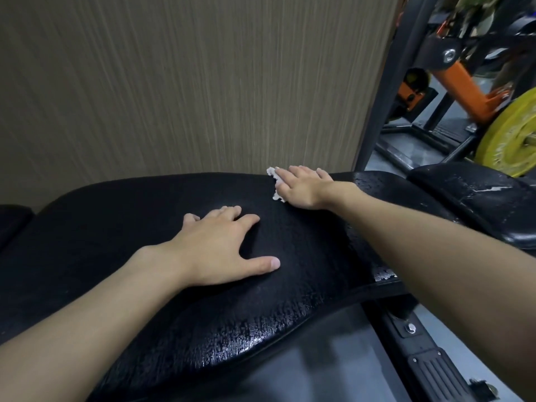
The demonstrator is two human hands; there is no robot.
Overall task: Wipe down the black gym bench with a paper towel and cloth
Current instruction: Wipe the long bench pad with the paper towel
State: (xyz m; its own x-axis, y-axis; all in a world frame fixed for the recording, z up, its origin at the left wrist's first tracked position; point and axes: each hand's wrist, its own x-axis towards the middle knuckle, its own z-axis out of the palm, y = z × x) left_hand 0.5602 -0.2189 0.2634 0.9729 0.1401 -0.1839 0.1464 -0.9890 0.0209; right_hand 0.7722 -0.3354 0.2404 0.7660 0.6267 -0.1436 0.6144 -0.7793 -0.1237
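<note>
Behind the bench rises a brown wall panel (188, 82) with fine vertical streaks, and past its right edge stand dark machine frames, an orange arm (470, 88) and a yellow weight plate (510, 137) on a bar. Across the middle of the view lies the black gym bench (150, 221), its textured pad wet and glistening along the near edge and toward the right end, duller around its centre. On the centre of the pad rests the left hand (220, 245), palm down, fingers spread and flat, thumb stretched toward the right, grasping nothing. At the far edge of the pad, close against the wall panel, the right hand (301, 187) lies palm down on a white paper towel (274, 177); the towel is pressed flat between palm and pad rather than pinched, and only ragged bits of it show beyond the fingertips and beside the knuckles. Both forearms reach in from the near corners, bare. To the right, a second black pad (475, 195) adjoins the bench, with pale scuffs on its surface. Below the near edge run a grey floor and a black frame rail (429, 361) with a ribbed foot plate.
</note>
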